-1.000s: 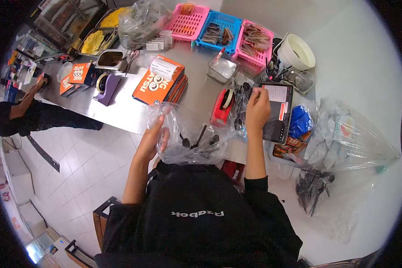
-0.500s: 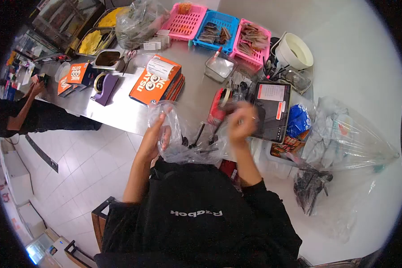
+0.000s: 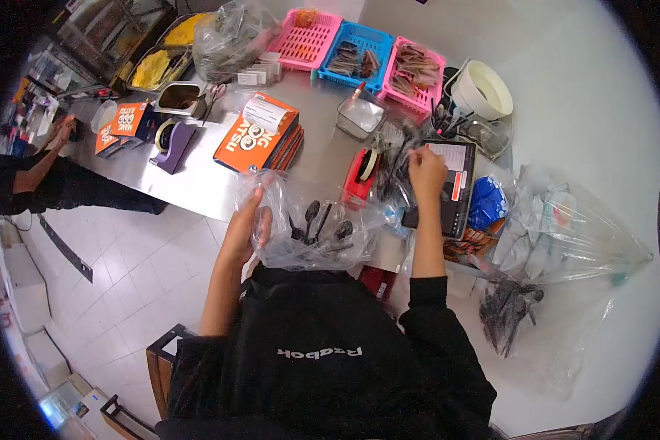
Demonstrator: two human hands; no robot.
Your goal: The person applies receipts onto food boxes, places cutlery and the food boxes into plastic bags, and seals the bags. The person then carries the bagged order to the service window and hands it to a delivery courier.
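Observation:
A clear plastic bag [image 3: 312, 253] with several loose black plastic spoons [image 3: 312, 213] inside lies open in front of my torso. My left hand [image 3: 251, 224] grips its left rim, thumb up and fingers curled round the film. My right hand [image 3: 427, 176] is over the left part of a tablet [image 3: 455, 191], fingers pinched together at the edge of a heap of black cutlery in clear wrap [image 3: 394, 165]. What lies between those fingertips is too small to make out. A red tape dispenser [image 3: 359, 180] stands between the bag and the heap.
Orange printed boxes [image 3: 253, 139] are stacked on the steel counter, with a purple tape dispenser [image 3: 172, 150] to their left. Pink and blue baskets [image 3: 356, 55] line the back. A big clear bag [image 3: 565, 235] is at right. Another person [image 3: 40, 180] works at far left.
My right hand has moved up and right from beside the bag to the wrapped cutlery, where more dark pieces now show. The spoons in the bag are more visible. My left hand keeps its grip.

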